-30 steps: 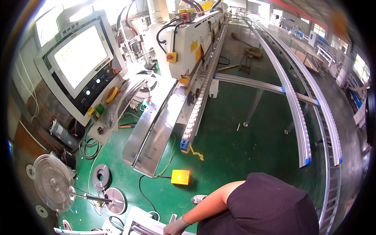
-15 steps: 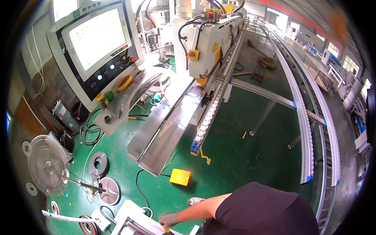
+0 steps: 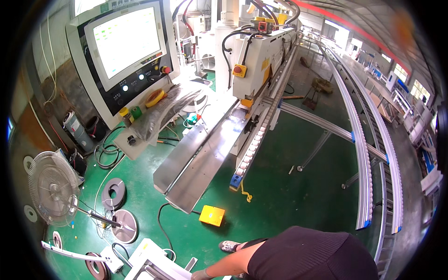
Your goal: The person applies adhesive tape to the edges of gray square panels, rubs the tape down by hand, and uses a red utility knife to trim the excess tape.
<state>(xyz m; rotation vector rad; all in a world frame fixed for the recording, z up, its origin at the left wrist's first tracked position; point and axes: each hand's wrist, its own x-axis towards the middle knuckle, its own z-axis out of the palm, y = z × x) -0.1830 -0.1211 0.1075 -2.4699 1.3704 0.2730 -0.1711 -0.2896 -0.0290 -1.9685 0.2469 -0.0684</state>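
Observation:
My left hand point(image 3: 201, 274), in a grey glove, reaches down at the bottom edge of the view, its bare forearm coming out from my black top point(image 3: 310, 256). It is right beside a white boxy unit point(image 3: 151, 262) on the green floor; the frame edge cuts off the fingers, so its grip stays unclear. My shoe point(image 3: 229, 245) stands just above the arm. My right hand is out of view.
A yellow foot pedal point(image 3: 212, 215) with a black cable lies near my foot. A long metal infeed table point(image 3: 200, 158) leads into a white machine point(image 3: 256, 65) with a screen panel point(image 3: 126, 44). A floor fan point(image 3: 52, 186), tape reels point(image 3: 113, 193) and a roller conveyor point(image 3: 368, 154) stand around.
The view has swung so the screen panel and machine look larger and nearer. My left hand has slipped lower, to the very bottom edge beside the white unit.

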